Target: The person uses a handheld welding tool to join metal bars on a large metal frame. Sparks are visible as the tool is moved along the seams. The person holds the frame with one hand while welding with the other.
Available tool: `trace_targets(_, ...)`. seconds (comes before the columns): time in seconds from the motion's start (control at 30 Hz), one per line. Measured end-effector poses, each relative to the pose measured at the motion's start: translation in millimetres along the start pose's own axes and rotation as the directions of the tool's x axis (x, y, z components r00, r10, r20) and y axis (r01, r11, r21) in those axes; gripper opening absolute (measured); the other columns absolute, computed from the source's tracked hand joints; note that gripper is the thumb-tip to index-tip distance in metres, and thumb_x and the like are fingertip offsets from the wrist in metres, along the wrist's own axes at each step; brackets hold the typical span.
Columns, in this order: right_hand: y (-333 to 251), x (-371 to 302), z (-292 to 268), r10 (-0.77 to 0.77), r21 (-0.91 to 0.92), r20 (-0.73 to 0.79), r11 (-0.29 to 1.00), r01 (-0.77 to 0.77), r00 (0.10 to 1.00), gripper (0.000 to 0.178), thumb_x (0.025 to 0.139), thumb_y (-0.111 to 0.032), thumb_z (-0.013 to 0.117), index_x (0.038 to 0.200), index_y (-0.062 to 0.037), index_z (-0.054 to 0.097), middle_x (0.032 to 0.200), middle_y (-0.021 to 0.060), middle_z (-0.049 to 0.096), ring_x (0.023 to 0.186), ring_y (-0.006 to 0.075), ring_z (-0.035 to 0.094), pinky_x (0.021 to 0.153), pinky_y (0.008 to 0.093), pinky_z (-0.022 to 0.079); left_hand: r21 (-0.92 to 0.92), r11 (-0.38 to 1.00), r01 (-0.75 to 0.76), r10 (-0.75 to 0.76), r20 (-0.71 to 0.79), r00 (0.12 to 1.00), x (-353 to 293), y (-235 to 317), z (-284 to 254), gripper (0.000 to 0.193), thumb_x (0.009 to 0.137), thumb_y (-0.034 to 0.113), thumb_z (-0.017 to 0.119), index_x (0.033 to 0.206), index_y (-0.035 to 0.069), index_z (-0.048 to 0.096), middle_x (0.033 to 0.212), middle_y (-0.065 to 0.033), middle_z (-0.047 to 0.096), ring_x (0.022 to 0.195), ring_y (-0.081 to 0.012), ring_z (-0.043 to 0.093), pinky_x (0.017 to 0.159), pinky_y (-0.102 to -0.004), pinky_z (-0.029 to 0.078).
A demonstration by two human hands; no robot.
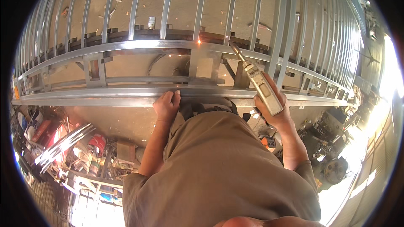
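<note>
My right hand [273,105] is wrapped round the body of a grey, boxy welding gun [261,85]. The gun's thin nozzle points up and left, its tip close to the middle rail of a shiny metal railing [122,46]. A small orange glowing spot [199,41] shows on that rail, left of the nozzle tip. Curled over the near bottom rail [105,94], my left hand [166,104] grips its edge just in front of my body. Upright square bars run from the middle rail toward the far side.
A small can [152,22] stands beyond the middle rail, beside a dark support beam [118,35]. Scraps litter the floor. At lower left lie a bundle of shiny metal strips [63,147] and a red object [97,143]. Dark machinery [328,143] stands on the right.
</note>
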State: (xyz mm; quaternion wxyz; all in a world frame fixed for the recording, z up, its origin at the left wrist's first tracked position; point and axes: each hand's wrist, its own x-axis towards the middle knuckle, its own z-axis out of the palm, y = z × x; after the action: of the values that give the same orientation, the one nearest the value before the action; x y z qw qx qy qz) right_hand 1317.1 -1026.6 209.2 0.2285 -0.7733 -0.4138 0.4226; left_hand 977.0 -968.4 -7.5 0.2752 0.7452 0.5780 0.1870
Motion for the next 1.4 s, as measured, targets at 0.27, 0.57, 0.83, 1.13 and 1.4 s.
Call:
trace_targets(0.27,18.8,-51.3,23.7,0.062,0.126,-0.099,0.991,-0.049,0.993,0.078,0.090,-0.004,0.077,0.160,-0.0032,0.044,0.114,0.0053,0.074,0.099,0.0113,0.068,0.090,0.0282,0.055,-0.103,0.987,-0.126,0.130,0.034,0.991,-0.1,-10.7,-4.5,0.038,0.094,0.029,0.077,0.069,0.010,0.056,0.072,-0.0102,0.065,0.062,-0.0369,0.063,0.054,-0.0480,0.047)
trace_targets(0.57,19.1,-110.4,39.2,0.020,0.448,-0.225,0.890,0.085,0.974,0.031,0.098,-0.007,0.074,0.126,-0.0015,0.064,0.107,0.0019,0.066,0.097,0.0097,0.062,0.083,0.0285,0.053,-0.094,0.968,-0.234,0.237,0.015,0.971,-5.8,-23.3,-1.1,0.030,0.095,0.029,0.076,0.076,0.011,0.062,0.074,-0.0111,0.067,0.066,-0.0371,0.066,0.056,-0.0475,0.050)
trace_targets(0.83,-3.2,-166.7,-67.0,0.072,0.179,-0.216,0.983,-0.033,0.974,0.032,0.093,-0.003,0.075,0.123,0.0019,0.068,0.098,0.0013,0.068,0.081,0.0091,0.062,0.070,0.0257,0.050,-0.053,0.965,-0.257,0.255,-0.046,0.966,-8.8,-34.1,10.5,0.024,0.097,0.030,0.075,0.084,0.011,0.069,0.079,-0.0127,0.071,0.069,-0.0373,0.068,0.059,-0.0474,0.052)
trace_targets(1.13,-79.3,-128.0,-255.7,0.067,0.063,0.028,0.996,-0.069,0.997,0.035,0.084,0.001,0.078,0.118,0.0009,0.071,0.098,0.0057,0.073,0.075,0.0104,0.065,0.062,0.0262,0.054,-0.132,0.984,0.119,-0.142,-0.184,0.973,-1.6,23.0,45.7,0.022,0.099,0.026,0.072,0.102,0.005,0.073,0.094,-0.0144,0.073,0.086,-0.0363,0.069,0.075,-0.0473,0.054)
trace_targets(1.4,-55.8,36.7,-286.1,0.050,-0.077,0.312,0.997,-0.028,0.949,0.039,0.080,-0.010,0.085,0.116,-0.0021,0.074,0.100,0.0043,0.076,0.092,0.0138,0.070,0.082,0.0312,0.057,0.220,0.915,0.337,-0.180,-0.527,0.831,9.1,53.0,97.5,0.027,0.097,0.034,0.066,0.102,0.009,0.073,0.095,-0.0122,0.073,0.093,-0.0379,0.067,0.087,-0.0522,0.049)
